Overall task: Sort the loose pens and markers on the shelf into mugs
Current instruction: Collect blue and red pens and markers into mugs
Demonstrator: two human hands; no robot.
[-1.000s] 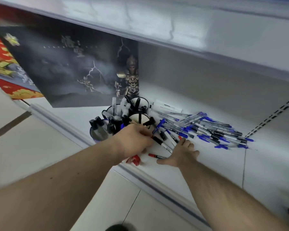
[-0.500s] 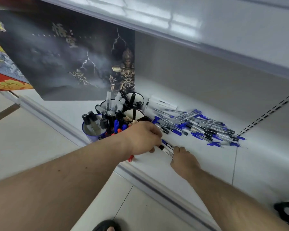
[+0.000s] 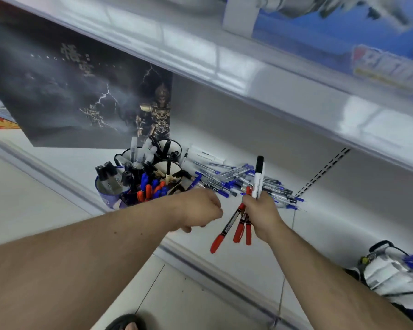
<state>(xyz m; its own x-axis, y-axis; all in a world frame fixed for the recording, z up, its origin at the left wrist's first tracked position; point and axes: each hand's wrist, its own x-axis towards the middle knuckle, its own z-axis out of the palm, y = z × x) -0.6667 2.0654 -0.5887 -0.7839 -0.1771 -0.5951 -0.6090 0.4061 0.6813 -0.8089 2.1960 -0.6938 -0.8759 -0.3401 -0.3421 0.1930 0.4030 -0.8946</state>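
In the head view, at centre frame, the right hand (image 3: 262,214) is gripping a fan of light, stiff, slippery red markers (image 3: 236,226) plus a black-capped marker (image 3: 258,178), best clutched mid-barrel, now lifted off the shelf (image 3: 320,225), while the left hand (image 3: 200,210) is curling empty beside the mugs (image 3: 138,177).

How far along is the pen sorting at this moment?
Partly done: the clustered mugs already bristle with markers. The right hand holds red-capped markers and a black-capped white marker. A heap of blue-capped pens remains loose on the white shelf.
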